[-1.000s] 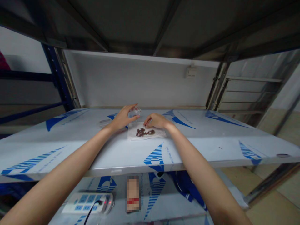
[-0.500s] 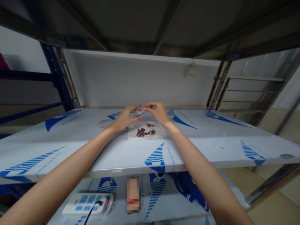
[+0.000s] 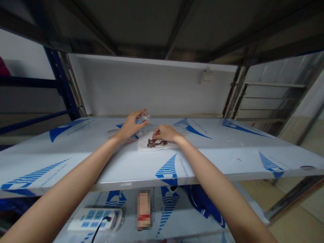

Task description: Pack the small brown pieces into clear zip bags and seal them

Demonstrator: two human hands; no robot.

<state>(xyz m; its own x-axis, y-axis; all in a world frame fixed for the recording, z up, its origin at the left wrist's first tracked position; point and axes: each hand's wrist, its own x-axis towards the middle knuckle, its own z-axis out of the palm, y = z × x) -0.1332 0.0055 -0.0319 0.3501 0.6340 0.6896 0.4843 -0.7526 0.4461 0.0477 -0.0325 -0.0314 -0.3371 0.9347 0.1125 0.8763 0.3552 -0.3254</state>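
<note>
The film-covered shelf (image 3: 217, 155) adjoins a pale wall (image 3: 152, 87). The left hand (image 3: 130, 125) pinches the clear container (image 3: 145, 117) above it. The right hand (image 3: 165, 133), previously at the container, is lowered to brown pieces (image 3: 151, 143) on white sheet (image 3: 143, 147); its pinch cannot be confirmed.

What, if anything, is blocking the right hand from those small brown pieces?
Nothing visible: the right hand has its fingertips right at the brown pieces on the white sheet. The clear container in the left hand is off to one side.
</note>
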